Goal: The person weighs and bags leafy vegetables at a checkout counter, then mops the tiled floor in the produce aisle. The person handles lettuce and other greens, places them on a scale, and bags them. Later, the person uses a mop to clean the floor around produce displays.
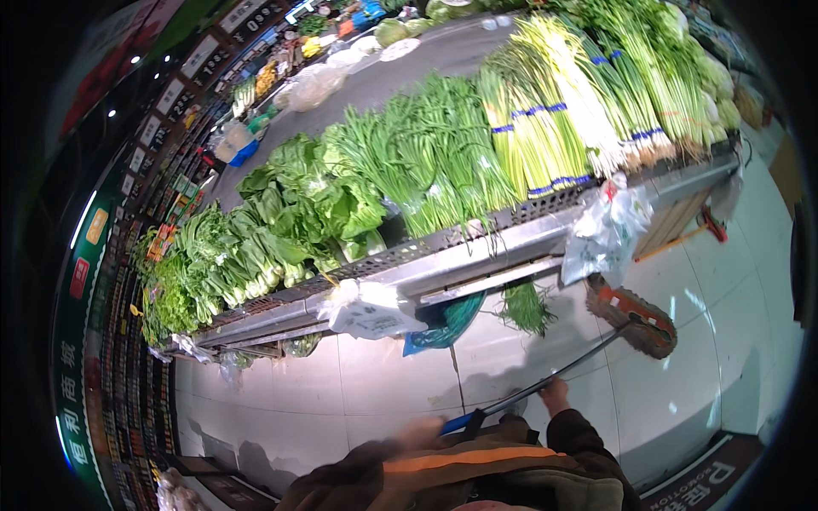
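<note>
Both my hands are on the long pole of a mop with a fluffy grey-brown rim and an orange-red top. My left hand, somewhat blurred, closes round the blue upper end of the pole. Farther down, my right hand grips the grey metal part. The mop head lies flat on the pale floor tiles at the right, just below a bundle of clear plastic bags that hangs from the vegetable stand.
The stand's metal edge runs across in front of me, loaded with leafy greens and banded scallions. White bags hang from it. Green stalks and a blue-green bag are beneath. A dark floor-level panel stands lower right.
</note>
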Available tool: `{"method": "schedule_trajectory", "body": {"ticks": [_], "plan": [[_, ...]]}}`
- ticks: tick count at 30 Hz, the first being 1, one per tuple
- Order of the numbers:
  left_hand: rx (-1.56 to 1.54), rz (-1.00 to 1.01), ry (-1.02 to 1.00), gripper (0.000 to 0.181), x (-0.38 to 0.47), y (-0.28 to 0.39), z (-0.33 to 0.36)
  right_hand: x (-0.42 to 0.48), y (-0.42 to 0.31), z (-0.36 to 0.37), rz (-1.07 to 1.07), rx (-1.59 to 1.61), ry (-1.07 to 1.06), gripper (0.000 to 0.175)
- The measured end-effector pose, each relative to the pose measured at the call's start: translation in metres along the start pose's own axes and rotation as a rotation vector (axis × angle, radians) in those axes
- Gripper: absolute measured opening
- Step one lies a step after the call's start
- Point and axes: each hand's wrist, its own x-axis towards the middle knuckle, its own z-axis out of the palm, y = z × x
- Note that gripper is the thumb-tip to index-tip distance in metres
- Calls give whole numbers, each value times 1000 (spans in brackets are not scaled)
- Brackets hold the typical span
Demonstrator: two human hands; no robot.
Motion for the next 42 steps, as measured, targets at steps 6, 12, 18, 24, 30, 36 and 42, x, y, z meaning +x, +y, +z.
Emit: {"method": "schedule_trajectory", "body": {"ticks": [6, 12, 18, 24, 30, 36, 42], "plan": [[169, 422, 84, 61, 78, 107, -35, -7, -116, 49, 30, 233, 162, 18], [78, 434, 14, 64, 55, 95, -27, -37, -95, 52, 3, 169, 157, 20], [189, 487, -107, 66, 8, 45, -94, -80, -48, 113, 54, 271, 50, 12], [199, 664, 163, 57, -82, -50, -148, -143, 36, 169, 372, 237, -82, 8], [182, 422, 346, 62, -126, -92, -163, -170, 65, 198, 733, 204, -167, 8], [146, 534, 441, 55, -115, -100, -152, -184, 61, 207, 634, 146, -38, 12], [137, 568, 500, 54, -106, -95, -158, -175, 58, 204, 689, 350, 0, 17]]}}
